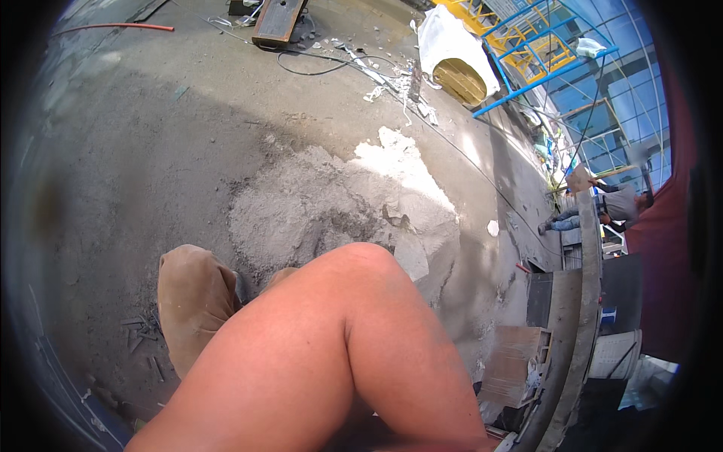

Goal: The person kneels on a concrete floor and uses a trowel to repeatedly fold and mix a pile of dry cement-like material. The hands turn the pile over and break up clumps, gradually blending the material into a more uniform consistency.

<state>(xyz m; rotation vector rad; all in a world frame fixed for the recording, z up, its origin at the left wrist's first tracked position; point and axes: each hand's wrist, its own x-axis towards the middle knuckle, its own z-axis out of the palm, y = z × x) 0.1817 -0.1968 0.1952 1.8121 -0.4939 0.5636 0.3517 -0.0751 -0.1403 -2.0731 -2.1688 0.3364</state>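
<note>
Both my hands are out of view. A bent bare arm [316, 339] fills the lower middle, its elbow pointing away from me and its forearm running down to the right, past the picture's edge. To its left shows a knee in brown trousers [192, 299]. On the ground before me lies a heap of grey powdery material [282, 220], which looks like sand or dry mortar. The arm hides its near side. A torn sack [412, 254] lies at the heap's right side, partly dusted over.
A white sack [452, 39] stands near blue scaffolding [548, 79]. A cable [452, 141] crosses the concrete floor [141, 141] past scattered debris [406, 85]. A wooden box [514, 361] sits at right beside a long beam [587, 271]. Another person [615, 203] stands beyond, holding a board.
</note>
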